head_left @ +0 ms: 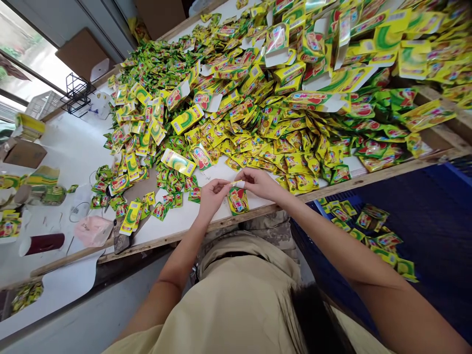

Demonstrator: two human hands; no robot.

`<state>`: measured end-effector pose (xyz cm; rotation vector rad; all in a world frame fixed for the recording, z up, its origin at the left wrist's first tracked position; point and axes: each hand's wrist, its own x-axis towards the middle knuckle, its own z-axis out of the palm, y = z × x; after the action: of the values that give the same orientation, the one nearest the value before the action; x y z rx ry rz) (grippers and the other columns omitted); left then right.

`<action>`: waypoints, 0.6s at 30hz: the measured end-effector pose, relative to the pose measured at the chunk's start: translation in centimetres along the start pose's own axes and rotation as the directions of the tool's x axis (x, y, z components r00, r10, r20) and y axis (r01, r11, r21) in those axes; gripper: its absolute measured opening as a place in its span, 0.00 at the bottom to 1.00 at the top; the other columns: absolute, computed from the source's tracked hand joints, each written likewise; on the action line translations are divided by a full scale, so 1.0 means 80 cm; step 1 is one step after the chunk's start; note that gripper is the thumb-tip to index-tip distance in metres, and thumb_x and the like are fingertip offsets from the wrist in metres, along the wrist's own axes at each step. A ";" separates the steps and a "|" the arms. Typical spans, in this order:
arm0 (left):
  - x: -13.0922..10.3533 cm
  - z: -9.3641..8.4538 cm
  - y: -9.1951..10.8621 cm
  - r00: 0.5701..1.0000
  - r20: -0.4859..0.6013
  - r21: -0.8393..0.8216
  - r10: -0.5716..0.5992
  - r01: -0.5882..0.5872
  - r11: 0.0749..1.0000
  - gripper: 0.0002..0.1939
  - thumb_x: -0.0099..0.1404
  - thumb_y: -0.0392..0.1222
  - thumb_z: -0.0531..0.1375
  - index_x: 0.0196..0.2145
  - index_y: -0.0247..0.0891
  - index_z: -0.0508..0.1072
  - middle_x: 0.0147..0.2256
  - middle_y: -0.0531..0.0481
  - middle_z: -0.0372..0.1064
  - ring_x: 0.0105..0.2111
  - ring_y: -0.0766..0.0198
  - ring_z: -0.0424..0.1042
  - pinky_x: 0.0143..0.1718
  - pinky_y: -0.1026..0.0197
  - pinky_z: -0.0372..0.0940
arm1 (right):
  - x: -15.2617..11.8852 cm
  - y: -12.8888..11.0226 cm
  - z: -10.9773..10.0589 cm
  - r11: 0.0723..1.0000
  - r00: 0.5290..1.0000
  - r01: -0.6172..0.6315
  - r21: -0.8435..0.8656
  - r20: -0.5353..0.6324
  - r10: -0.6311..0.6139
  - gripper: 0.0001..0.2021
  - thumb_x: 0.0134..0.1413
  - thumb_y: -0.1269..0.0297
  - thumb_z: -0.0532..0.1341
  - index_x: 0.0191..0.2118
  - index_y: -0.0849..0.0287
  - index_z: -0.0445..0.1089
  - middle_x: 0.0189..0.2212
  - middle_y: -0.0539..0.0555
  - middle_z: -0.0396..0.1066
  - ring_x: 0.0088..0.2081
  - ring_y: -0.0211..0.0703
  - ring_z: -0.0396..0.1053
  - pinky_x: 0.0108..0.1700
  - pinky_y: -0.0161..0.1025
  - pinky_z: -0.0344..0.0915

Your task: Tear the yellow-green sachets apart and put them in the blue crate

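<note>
Both my hands meet at the table's front edge, over a green and red packet that lies near the wooden rim. My left hand pinches one end of a small yellow and white piece. At its other end my right hand grips it between thumb and fingers. The piece looks like a folded carton flap or small box; its exact shape is too small to tell. Just beyond my hands, a flat yellow carton and a green and red carton rest on the heap.
A large heap of yellow and green packets and cartons covers the table. At left are a phone, a pink bag, a dark red cup and a wire rack. A blue crate with packets stands below at right.
</note>
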<state>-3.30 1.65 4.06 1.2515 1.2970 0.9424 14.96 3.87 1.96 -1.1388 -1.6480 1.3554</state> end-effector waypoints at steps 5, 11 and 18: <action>0.001 0.001 0.005 0.999 0.035 -0.012 -0.010 0.010 1.000 0.10 0.53 0.45 0.66 0.29 0.35 0.76 0.27 0.51 0.74 0.27 0.68 0.70 0.31 0.63 0.66 | -0.001 -0.003 -0.009 0.978 0.993 -0.115 0.176 0.054 0.107 0.11 0.44 0.57 0.66 0.28 0.60 0.69 0.24 0.50 0.70 0.26 0.37 0.66 0.30 0.35 0.63; -0.006 -0.011 -0.001 0.991 0.131 -0.006 0.013 -0.012 1.000 0.13 0.51 0.44 0.68 0.35 0.37 0.78 0.34 0.48 0.76 0.34 0.63 0.73 0.39 0.59 0.69 | -0.011 0.003 -0.015 0.967 0.990 -0.080 0.244 0.132 0.049 0.15 0.42 0.55 0.68 0.33 0.60 0.71 0.28 0.51 0.73 0.29 0.38 0.69 0.33 0.36 0.65; -0.014 -0.004 -0.007 0.996 0.059 -0.051 0.068 -0.065 0.997 0.10 0.56 0.46 0.65 0.33 0.38 0.76 0.36 0.47 0.76 0.38 0.61 0.74 0.44 0.56 0.68 | -0.023 0.014 -0.002 0.975 0.998 -0.032 0.221 0.061 0.019 0.14 0.47 0.54 0.65 0.36 0.59 0.69 0.31 0.51 0.72 0.31 0.39 0.69 0.35 0.37 0.65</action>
<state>-3.82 0.49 3.75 1.2828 1.1844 0.9700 16.00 2.27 0.95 -1.0005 -1.4826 1.5597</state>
